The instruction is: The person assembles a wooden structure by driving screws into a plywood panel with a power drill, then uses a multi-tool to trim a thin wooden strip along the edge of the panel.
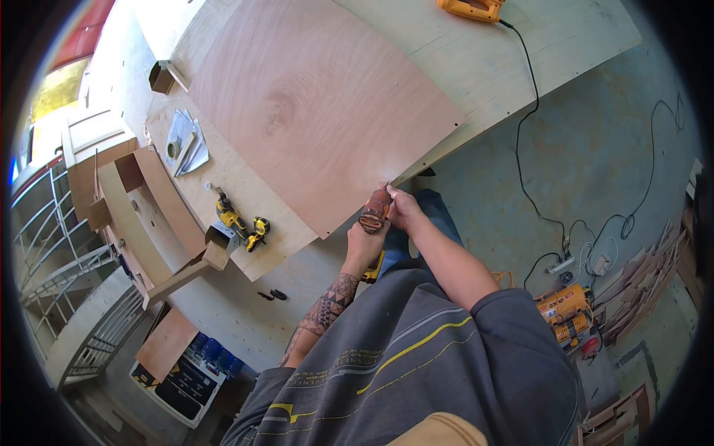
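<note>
My left hand (364, 241), on the tattooed arm, is wrapped round a power drill (374, 210) with an orange-brown and black body. The drill points away from me toward the near edge of a reddish plywood sheet (312, 104). Beside the drill's front end, my right hand (404, 208) is closed with its fingertips pinched close to the sheet's edge; what they hold is too small to make out. Beneath my left wrist, a yellow and black part (373, 267) shows, partly hidden by the arm and shirt. The sheet lies on a paler board (543, 56).
Yellow-black power tools (242, 223) lie left of the sheet, near papers with a tape roll (173, 149). An orange corded tool (472, 9) sits at the far right; its black cable (534, 74) drops to the floor. An orange machine (561, 306) and wood strips (643, 279) stand right.
</note>
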A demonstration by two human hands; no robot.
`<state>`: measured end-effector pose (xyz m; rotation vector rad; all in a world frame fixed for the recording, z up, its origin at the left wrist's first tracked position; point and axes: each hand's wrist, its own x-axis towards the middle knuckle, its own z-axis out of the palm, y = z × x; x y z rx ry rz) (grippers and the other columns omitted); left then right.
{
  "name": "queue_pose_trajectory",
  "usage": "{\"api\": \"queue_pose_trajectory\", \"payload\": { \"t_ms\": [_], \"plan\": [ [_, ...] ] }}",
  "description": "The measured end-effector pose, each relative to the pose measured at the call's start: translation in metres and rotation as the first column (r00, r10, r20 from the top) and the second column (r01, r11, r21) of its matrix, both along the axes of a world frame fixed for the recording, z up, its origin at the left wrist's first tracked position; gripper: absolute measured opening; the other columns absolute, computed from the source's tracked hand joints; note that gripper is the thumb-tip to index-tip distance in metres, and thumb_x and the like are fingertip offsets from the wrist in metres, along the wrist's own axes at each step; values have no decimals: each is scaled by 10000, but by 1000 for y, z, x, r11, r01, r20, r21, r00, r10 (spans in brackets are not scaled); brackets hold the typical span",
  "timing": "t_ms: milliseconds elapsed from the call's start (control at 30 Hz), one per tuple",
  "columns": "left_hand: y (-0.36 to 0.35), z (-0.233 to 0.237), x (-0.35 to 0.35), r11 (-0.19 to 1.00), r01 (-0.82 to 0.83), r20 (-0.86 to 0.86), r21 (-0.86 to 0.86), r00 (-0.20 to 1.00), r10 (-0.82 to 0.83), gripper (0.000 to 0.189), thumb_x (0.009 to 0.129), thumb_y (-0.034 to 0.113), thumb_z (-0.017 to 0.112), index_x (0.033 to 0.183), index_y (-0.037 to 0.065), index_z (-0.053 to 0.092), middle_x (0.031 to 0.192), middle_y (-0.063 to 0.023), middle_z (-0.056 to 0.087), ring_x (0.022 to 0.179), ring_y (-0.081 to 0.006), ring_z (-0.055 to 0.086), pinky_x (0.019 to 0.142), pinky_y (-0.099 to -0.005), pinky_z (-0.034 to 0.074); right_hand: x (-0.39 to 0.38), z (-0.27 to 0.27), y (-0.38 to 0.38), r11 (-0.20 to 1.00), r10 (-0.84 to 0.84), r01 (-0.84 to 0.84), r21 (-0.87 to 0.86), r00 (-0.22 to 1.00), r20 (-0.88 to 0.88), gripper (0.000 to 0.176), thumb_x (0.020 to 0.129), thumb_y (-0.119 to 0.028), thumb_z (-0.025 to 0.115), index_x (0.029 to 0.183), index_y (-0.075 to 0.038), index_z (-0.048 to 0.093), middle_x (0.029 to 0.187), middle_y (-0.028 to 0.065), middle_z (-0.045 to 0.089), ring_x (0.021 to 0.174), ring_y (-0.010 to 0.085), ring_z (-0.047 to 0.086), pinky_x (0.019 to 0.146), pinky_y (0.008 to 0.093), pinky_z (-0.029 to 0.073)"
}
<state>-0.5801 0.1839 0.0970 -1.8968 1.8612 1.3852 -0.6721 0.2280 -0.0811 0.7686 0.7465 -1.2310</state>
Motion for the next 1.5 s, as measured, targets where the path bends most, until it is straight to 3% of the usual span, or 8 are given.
{"api": "queue_pose_trajectory", "payload": {
  "t_ms": [400,533,600,833,1300,1400,1467,1500],
  "plan": [
    [-4,-6,-8,999,23,4,-31,1000,-23,411,898,350,769,1123,6,750,975,-257,763,1008,-382,760,851,-450,581,-6,2,-2,997,-25,28,-75,999,37,243,1134,-254,472,1201,-44,575,1093,135,639,985,319,691,905,484,610],
    [-10,-2,-13,1000,13,61,11,998,-13,440,905,373,762,1148,6,741,999,-264,759,1029,-390,752,868,-452,577,-9,7,-7,1000,-31,31,-1,997,77,240,1130,-246,487,1203,-31,565,1125,148,636,1006,326,691,915,496,608],
    [-16,1,-15,984,26,92,174,995,-43,541,931,300,689,1420,81,610,1293,-226,705,1239,-364,675,1025,-438,525,-8,6,-7,999,-37,37,3,995,88,239,1130,-242,490,1209,-27,557,1142,151,634,1013,326,690,918,501,607],
    [-20,-3,-14,981,48,34,186,998,-55,549,914,209,667,1437,62,583,1334,-215,680,1253,-346,660,1036,-423,519,-10,4,-5,1000,-18,18,-13,998,53,239,1132,-233,483,1242,-27,537,1193,153,627,1061,305,680,960,501,589],
    [-22,2,-18,986,42,18,160,999,-45,542,908,232,684,1410,48,601,1296,-224,691,1247,-367,662,1032,-445,519,-12,10,-5,999,-36,38,-38,998,52,230,1130,-221,491,1199,-32,603,1162,108,630,1048,259,665,980,452,580],
    [-24,2,-19,980,45,49,196,997,-56,544,905,205,685,1414,37,596,1311,-224,683,1265,-360,653,1052,-440,512,-14,13,-2,1000,7,-6,11,1000,-13,218,1109,-209,519,1202,-42,625,1080,91,661,958,257,683,907,432,596],
    [-24,1,-18,980,45,43,195,998,-55,553,901,184,687,1420,23,586,1338,-225,670,1285,-356,641,1076,-434,502,-14,-3,9,924,367,-314,220,888,-275,221,1059,-238,583,1099,-54,699,864,59,674,817,249,694,785,376,587],
    [-24,1,-18,981,45,34,188,998,-53,557,900,177,687,1423,17,582,1348,-225,664,1293,-354,636,1085,-433,497,-19,-4,10,924,366,-313,219,889,-276,221,1059,-238,583,1099,-54,699,864,59,674,817,249,694,785,376,587]
  ]
}}
